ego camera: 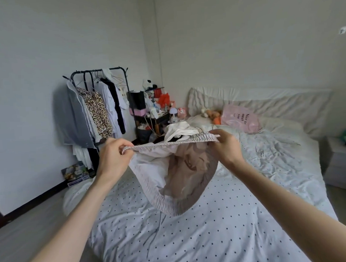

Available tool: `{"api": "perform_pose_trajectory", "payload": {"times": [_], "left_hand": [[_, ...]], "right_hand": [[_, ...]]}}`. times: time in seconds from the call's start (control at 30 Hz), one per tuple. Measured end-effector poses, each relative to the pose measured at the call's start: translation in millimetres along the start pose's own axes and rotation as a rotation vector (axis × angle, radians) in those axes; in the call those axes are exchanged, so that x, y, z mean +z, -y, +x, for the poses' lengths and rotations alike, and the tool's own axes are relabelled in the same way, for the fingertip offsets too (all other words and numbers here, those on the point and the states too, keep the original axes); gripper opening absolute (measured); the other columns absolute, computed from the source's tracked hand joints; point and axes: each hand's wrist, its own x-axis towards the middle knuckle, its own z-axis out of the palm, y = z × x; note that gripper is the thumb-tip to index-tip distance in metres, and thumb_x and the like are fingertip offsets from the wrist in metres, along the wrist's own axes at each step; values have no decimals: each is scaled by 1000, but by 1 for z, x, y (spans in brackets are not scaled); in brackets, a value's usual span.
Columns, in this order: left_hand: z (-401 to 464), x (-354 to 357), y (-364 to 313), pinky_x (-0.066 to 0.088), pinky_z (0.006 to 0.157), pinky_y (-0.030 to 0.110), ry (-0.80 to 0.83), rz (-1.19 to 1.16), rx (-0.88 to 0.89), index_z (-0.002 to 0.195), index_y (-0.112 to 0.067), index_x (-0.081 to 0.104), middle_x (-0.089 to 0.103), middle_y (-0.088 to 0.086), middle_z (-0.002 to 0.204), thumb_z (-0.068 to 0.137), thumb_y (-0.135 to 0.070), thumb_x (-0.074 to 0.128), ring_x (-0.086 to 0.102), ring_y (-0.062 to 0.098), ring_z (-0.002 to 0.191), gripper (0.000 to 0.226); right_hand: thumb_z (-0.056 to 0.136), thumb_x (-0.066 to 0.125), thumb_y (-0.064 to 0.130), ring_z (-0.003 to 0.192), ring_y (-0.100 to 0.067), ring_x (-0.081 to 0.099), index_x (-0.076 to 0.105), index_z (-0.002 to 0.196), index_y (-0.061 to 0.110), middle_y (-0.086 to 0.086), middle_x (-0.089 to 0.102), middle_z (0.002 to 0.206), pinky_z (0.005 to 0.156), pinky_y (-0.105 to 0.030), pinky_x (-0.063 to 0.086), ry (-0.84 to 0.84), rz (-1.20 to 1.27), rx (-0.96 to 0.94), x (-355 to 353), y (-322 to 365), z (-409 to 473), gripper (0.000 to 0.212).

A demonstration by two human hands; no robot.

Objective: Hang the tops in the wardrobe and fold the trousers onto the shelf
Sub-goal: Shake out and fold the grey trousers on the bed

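Head camera looks down over a bed (212, 228) with a white dotted cover, and both my arms reach forward above it. My left hand (113, 153) pinches the left end of an elastic waistband, and my right hand (225, 146) pinches the right end, so both hands are grasping the same garment (181, 170). It is a pale grey-beige piece with a gathered waistband, and it hangs in the air between my hands, above the middle of the bed, with its lower part drooping toward the cover. I cannot tell if it is trousers or a skirt. Just behind it, farther on the bed, lies a small pile of white and black clothes (180, 132). On the far left stands a black clothes rack (98, 71) with several tops on hangers. A pink pillow (241, 118) lies far right, near the headboard.
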Motion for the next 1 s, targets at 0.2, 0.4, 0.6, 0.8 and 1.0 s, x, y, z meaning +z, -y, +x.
{"api": "perform_pose_trajectory", "payload": {"times": [0.2, 0.4, 0.6, 0.8, 1.0], "left_hand": [[-46, -29, -64, 38, 82, 27, 22, 71, 25, 87, -17, 68, 49, -1, 92, 83, -1, 58, 51, 16, 84, 19], [-60, -56, -150, 32, 83, 25, -43, 189, 48, 103, -8, 67, 47, 4, 98, 88, -1, 48, 43, 16, 93, 25], [-112, -27, -209, 35, 84, 28, 71, 297, -122, 113, -5, 64, 51, 18, 109, 88, 0, 52, 50, 33, 106, 28], [-170, 23, -246, 41, 84, 34, 139, 304, -326, 108, -6, 66, 60, 17, 109, 86, -4, 55, 55, 31, 104, 24], [-172, 27, -275, 42, 64, 33, -44, 258, -282, 108, -20, 53, 59, 3, 92, 95, -16, 41, 56, 27, 78, 18]], "right_hand": [[87, 59, 16, 98, -32, 63, 66, 109, 13, -13, 70, 105, 74, -33, 48, -41, -97, -96, -64, 0, -34, 23], [80, 59, 5, 100, -37, 62, 71, 107, 16, -17, 71, 101, 82, -40, 50, -71, -279, -260, -157, 25, -27, 31], [76, 55, 2, 113, -35, 57, 70, 111, 18, -14, 68, 113, 101, -41, 43, 38, -297, -225, -238, 19, -26, 42], [78, 50, -1, 113, -36, 57, 72, 108, 15, -19, 66, 114, 103, -41, 42, 57, -205, -135, -310, -9, -25, 40], [84, 61, 18, 115, -36, 56, 67, 114, 27, -15, 63, 120, 101, -43, 43, 47, -304, -71, -353, -13, -16, 33]]}}
